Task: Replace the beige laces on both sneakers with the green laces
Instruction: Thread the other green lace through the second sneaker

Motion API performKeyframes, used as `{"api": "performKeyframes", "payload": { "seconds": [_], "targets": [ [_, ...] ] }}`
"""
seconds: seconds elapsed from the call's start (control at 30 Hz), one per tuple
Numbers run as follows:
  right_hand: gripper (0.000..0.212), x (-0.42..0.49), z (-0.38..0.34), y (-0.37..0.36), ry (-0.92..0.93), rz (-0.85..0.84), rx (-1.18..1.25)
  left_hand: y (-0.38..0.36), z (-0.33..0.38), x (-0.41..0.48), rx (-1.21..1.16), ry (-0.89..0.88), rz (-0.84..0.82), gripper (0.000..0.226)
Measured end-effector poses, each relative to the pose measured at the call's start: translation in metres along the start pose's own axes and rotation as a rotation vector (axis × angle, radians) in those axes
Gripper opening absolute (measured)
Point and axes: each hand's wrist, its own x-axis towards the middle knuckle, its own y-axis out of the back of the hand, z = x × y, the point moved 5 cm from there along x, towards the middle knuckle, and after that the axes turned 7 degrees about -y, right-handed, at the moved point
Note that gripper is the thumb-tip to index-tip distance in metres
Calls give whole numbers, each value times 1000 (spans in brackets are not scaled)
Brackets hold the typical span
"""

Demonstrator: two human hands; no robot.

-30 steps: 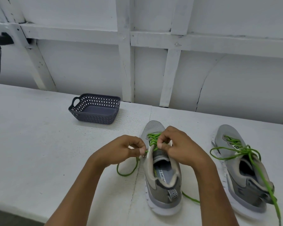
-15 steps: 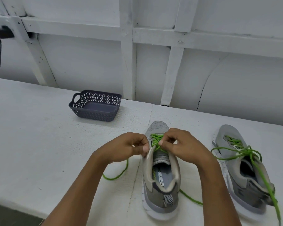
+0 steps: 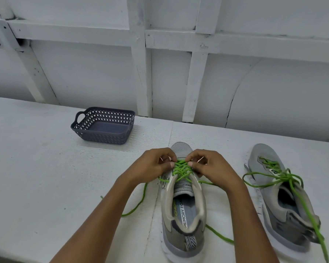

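Observation:
A grey sneaker (image 3: pixel 183 221) stands on the white table in front of me, toe pointing away. A green lace (image 3: pixel 181 170) criss-crosses its eyelets, and its loose ends trail off to both sides. My left hand (image 3: pixel 152 166) and my right hand (image 3: pixel 211 168) sit on either side of the lacing near the toe, fingers curled, each pinching the green lace. A second grey sneaker (image 3: pixel 281 202) lies to the right with a loose green lace (image 3: pixel 285 179) threaded through it and draped over its heel. No beige lace is in view.
A dark grey perforated plastic basket (image 3: pixel 104 126) stands on the table at the back left, and nothing shows inside it. A white panelled wall runs close behind the table (image 3: pixel 36 177). The table's front edge is at the lower left.
Both hands have moved forward from the shoe's tongue to the lacing near the toe. The left lace end has spread further out over the table.

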Motion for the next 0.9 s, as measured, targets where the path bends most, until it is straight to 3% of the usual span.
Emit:
{"api": "performKeyframes", "payload": {
  "seconds": [0.1,0.27,0.4,0.6,0.77,0.9],
  "targets": [
    [19,6,2,-1,16,7,7,-1,-2,6,20,-25,41,23],
    [18,18,10,-3,-25,-59,27,-2,-10,19,1,3,14,21],
    [20,16,18,-1,-29,-126,110,-1,-25,18,-195,31,-79,24],
    [10,22,20,5,-45,-141,280,4,-29,22,-383,22,-114,4],
    [23,28,16,6,19,-41,61,4,-24,36,-198,19,-114,11],
    [29,26,15,3,53,6,31,0,-23,41,-105,21,-175,18]
  ]
}}
